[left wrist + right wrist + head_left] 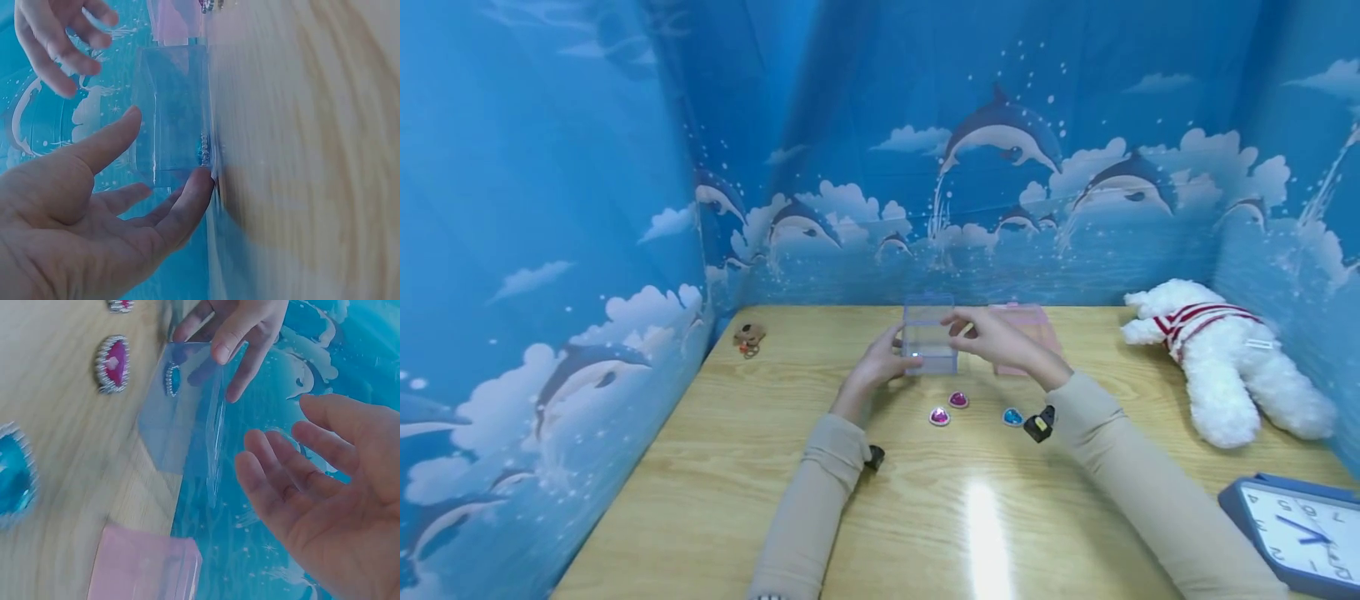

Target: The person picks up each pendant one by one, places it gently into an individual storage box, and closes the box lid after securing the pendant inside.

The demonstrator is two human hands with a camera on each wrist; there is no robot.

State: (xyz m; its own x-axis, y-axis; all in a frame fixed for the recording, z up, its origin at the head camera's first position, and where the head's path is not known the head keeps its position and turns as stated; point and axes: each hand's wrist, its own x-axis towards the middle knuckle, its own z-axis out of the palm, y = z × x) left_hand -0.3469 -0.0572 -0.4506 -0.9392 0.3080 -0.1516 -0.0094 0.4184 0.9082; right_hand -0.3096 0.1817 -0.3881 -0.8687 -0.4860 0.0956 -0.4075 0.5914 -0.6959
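Note:
A clear blue box (931, 342) stands on the table with a blue gem (173, 379) inside it near the left end. At that end is my left hand (878, 363), its thumb over the upper edge and a fingertip touching the low corner in the left wrist view. The fingers are spread and relaxed around the corner. Over the box's right side hovers my right hand (988, 335), empty, fingers loosely bent and parted. Two pink gems, one light (939, 416) and one darker (958, 400), lie in front of the box. Another blue gem (1012, 417) lies farther right.
A clear pink box (1033, 321) stands right of the blue one, partly behind my right forearm. A white plush toy (1217, 367) lies at the right, with a blue-framed clock (1300, 533) nearer. A small brown trinket (749, 336) is at the back left.

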